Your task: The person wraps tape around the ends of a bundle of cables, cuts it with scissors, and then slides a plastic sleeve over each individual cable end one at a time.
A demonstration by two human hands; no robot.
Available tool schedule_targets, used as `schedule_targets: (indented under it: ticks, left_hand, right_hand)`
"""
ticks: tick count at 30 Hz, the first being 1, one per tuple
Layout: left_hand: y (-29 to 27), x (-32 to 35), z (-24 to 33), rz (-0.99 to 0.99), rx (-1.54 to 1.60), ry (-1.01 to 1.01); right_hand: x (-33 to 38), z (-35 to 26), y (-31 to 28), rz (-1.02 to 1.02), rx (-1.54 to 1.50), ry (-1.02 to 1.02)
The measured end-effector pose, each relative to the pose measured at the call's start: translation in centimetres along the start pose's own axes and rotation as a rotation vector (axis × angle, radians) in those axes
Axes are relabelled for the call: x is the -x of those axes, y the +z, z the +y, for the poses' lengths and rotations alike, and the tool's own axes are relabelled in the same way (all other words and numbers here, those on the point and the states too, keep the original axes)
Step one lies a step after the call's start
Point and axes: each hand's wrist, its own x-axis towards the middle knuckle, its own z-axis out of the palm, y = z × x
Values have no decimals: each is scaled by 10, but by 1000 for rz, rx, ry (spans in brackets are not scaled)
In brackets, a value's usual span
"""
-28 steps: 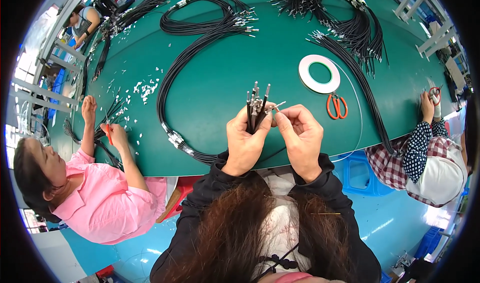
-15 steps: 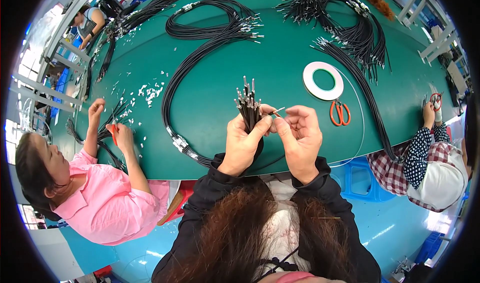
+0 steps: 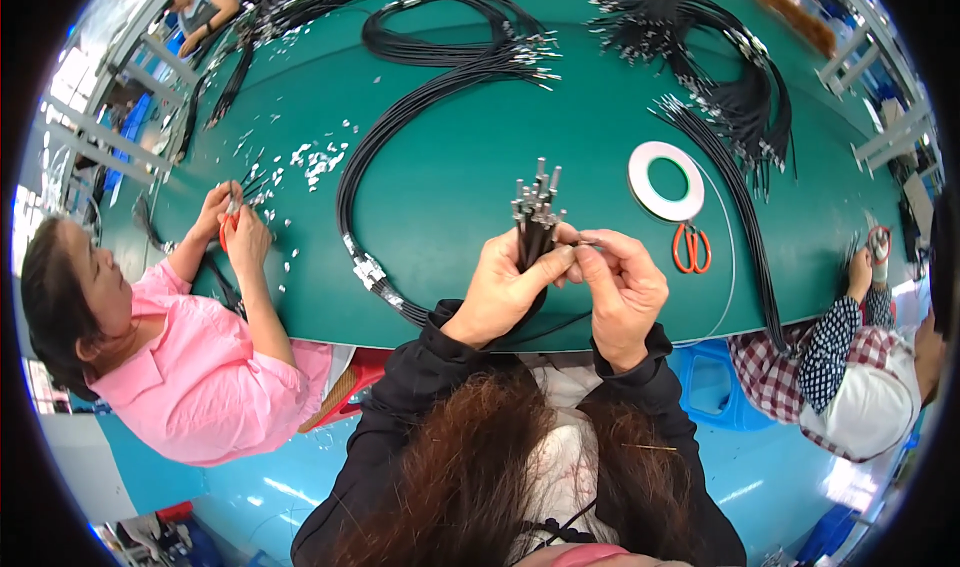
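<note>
My left hand (image 3: 500, 285) is closed round an upright bundle of black cables (image 3: 537, 229) with bare metal tips at the top. My right hand (image 3: 628, 295) is pinched at the fingertips beside the bundle, on what looks like one thin dark cable end. The fingertips of both hands meet there, so the exact spot is partly hidden. Right of my hands lie a white roll of tape (image 3: 641, 197) with a green inner ring and, touching its lower edge, orange-handled scissors (image 3: 690, 249). A long bundle of black cables (image 3: 350, 192) curves along my left, a white wrap round it.
On the green table (image 3: 450, 187), more black cables (image 3: 735, 202) lie at the right and a coiled bundle (image 3: 430, 57) at the back. White scraps (image 3: 322, 162) are scattered left. A person in pink (image 3: 200, 357) holds scissors at the left; another person (image 3: 850, 357) works at the right.
The view has shifted, so the table things sit a little differently. My right fingers have closed in beside the bundle, and the pale thin tip between my hands no longer shows.
</note>
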Motion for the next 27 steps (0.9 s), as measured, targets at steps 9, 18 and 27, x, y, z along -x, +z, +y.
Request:
schedule_targets:
  ticks: [9,18,27]
  left_hand:
    - [0,4,6,44,-3,53]
    - [-1,1,-5,77,-220,234]
    - [-5,-3,10,77,-338,266]
  right_hand:
    - [4,6,5,-12,46,8]
    - [4,20,-8,54,211,-145]
    - [-3,19,0,110,358,-198]
